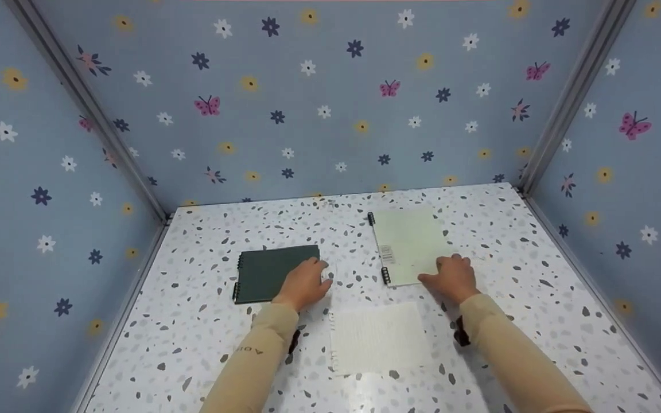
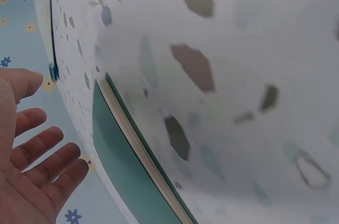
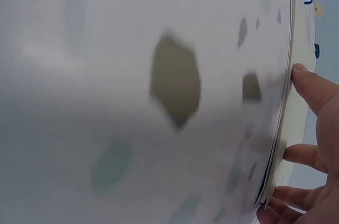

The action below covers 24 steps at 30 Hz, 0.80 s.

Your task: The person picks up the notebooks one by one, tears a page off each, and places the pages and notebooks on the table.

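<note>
In the head view a dark green spiral notebook (image 1: 264,272) lies closed at left, its rings along the left edge. My left hand (image 1: 304,284) is over its right side; the left wrist view shows the fingers (image 2: 50,147) loosely spread, with the notebook (image 2: 130,166) beside them and nothing held. A pale green spiral notebook (image 1: 411,244) lies farther back at right, with a small printed label near its rings. My right hand (image 1: 454,278) grips its near right corner. The thumb (image 3: 312,86) is at the near edge and the other fingers bend round the corner.
A loose sheet of white lined paper (image 1: 379,338) with a torn left edge lies between the forearms. The speckled white table (image 1: 193,344) is enclosed by blue flowered panels (image 1: 319,97) at the back and both sides, with grey metal posts at the corners.
</note>
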### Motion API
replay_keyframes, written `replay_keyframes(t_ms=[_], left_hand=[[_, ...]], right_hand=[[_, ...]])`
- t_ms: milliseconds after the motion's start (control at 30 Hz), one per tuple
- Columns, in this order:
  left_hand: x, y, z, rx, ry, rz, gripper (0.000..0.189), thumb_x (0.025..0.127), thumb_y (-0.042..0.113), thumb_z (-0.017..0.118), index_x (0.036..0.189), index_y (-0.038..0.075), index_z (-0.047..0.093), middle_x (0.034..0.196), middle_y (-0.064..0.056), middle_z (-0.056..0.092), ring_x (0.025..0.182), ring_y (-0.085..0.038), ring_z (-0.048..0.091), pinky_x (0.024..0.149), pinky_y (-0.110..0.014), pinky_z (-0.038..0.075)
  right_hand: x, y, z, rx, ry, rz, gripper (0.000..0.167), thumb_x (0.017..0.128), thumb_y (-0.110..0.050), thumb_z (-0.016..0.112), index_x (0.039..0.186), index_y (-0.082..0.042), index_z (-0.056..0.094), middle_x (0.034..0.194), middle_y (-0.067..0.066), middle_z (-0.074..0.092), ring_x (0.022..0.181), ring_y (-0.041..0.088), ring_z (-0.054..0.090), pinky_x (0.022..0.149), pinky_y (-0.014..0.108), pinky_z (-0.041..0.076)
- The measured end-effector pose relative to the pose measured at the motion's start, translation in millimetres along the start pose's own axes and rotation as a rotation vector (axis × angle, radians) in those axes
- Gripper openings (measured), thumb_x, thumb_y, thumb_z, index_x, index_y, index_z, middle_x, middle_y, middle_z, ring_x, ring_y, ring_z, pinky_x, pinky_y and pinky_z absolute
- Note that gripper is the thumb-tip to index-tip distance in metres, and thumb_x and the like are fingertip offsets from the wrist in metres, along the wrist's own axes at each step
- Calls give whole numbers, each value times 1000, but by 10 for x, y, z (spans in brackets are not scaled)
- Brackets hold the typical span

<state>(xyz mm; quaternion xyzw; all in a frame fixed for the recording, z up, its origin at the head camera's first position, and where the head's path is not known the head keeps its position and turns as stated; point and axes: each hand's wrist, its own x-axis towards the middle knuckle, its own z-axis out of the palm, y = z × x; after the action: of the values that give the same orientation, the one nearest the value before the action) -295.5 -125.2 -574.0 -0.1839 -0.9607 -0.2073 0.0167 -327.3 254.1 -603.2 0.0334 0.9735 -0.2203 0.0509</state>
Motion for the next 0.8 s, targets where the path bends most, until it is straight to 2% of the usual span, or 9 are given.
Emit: replay_keyframes(t_ms=[133, 233, 367, 600, 800], left_hand=[[53, 108, 27, -18, -16, 31, 40, 105, 21, 72, 138, -2, 69, 131, -22, 71, 121, -39, 70, 105, -53, 60], [89, 172, 71, -18, -37, 45, 40, 105, 21, 71, 138, -1, 69, 131, -21, 71, 122, -37, 71, 107, -51, 59], [129, 273, 150, 13, -78, 55, 40, 107, 23, 69, 140, 0, 69, 135, -19, 71, 125, -35, 71, 111, -49, 58], [164, 429, 272, 85, -149, 89, 40, 108, 27, 68, 141, 4, 70, 141, -14, 72, 131, -31, 69, 114, -46, 56], [154, 479, 379, 159, -186, 136, 39, 110, 28, 65, 141, 5, 69, 149, -15, 67, 140, -32, 64, 122, -53, 50]], right_hand=[[-44, -178, 91, -7, 14, -5, 71, 91, -52, 83, 128, 7, 70, 124, 29, 62, 116, 45, 56, 102, 61, 50], [-91, -318, 162, 9, 11, 5, 69, 90, -51, 84, 126, 6, 69, 124, 28, 61, 115, 43, 56, 100, 59, 51], [-174, -483, 255, 23, 9, -3, 67, 90, -51, 84, 123, 5, 69, 125, 28, 61, 115, 43, 56, 100, 59, 51], [-329, -681, 372, -36, 54, -58, 65, 88, -54, 86, 113, 4, 71, 119, 30, 64, 111, 46, 60, 95, 60, 53], [-444, -789, 441, -50, 50, -75, 71, 88, -57, 85, 119, 5, 70, 123, 32, 65, 115, 47, 62, 100, 60, 55]])
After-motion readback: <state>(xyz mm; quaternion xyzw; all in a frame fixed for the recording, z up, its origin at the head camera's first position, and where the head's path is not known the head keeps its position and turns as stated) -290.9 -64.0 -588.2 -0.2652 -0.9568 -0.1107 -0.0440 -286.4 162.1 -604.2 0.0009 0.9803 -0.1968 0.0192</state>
